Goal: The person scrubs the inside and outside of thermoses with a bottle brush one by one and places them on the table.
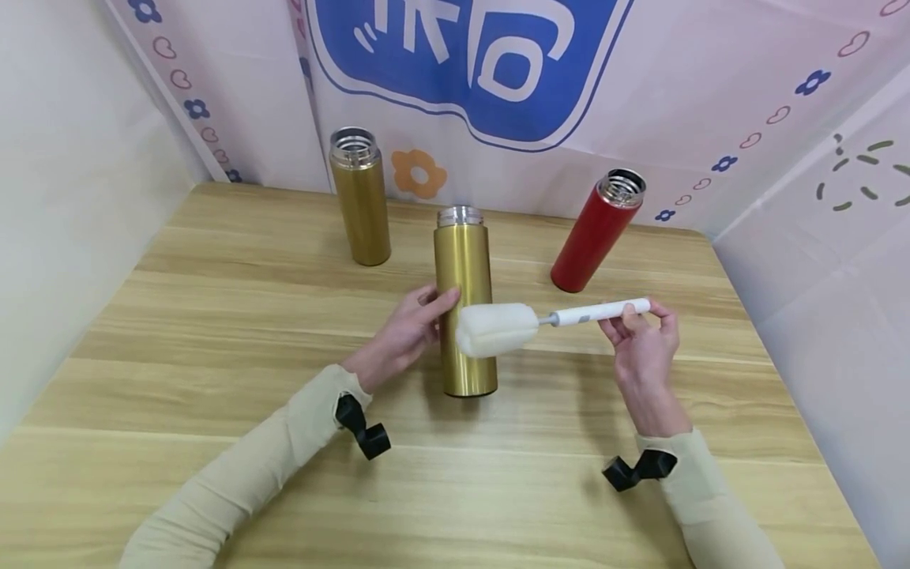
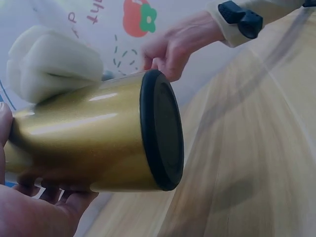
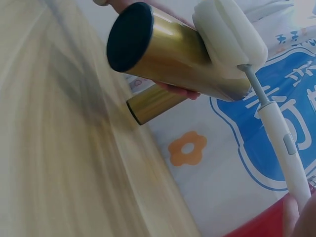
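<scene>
My L hand [image 1: 405, 332] is part-closed, thumb on one side & fingers curled round the other, gripping a tall gold metal cylindrical bottle [image 1: 462, 269] approx mid-body. Left wrist cam shows its black base off the worktop [image 1: 462, 490], so I've got it held up in the air, steel neck pointing twd the back. My R hand [image 1: 645, 348] is nearly closed, thumb & fingers pinching the far end of a slim white-handled brush w/ a fat white sponge head [image 1: 498, 330]. Brush lies roughly crosswise, sponge end twd L, overlapping the lower half of the held bottle in the head view; can't tell whether sponge & metal are touching.

Further out: a 2nd gold metal bottle w/ open steel neck [image 1: 364, 213] stands back L; a red metal bottle w/ open steel neck [image 1: 597, 237] stands back R, beyond my R hand. Both are on the wood-grain worktop, nr its back edge.

Both arms have beige sleeves [image 1: 249, 458] w/ a black mount [image 1: 364, 427] at each wrist. Behind it all hangs a pale printed cloth [image 1: 256, 95] w/ a big blue sign, an orange flower & small hearts.
</scene>
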`<action>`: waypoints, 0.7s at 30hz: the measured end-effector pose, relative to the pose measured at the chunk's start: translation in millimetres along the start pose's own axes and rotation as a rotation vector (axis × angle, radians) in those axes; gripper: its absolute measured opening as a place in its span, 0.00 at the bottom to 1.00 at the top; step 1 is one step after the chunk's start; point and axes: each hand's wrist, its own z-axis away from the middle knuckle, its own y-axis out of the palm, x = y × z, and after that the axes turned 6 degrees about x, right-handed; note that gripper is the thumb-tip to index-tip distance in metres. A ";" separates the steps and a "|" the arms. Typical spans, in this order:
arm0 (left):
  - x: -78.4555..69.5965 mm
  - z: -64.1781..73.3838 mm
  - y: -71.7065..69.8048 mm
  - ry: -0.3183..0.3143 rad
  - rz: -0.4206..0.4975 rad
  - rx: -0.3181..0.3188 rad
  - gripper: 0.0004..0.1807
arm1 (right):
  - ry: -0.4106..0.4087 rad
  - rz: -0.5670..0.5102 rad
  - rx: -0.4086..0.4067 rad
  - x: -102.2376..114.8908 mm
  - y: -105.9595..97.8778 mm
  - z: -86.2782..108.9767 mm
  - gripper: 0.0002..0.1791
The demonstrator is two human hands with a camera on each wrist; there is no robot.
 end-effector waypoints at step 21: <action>2.9 -2.9 -0.1 0.013 0.142 -0.043 0.32 | 0.083 0.166 0.082 -3.8 -20.2 19.7 0.09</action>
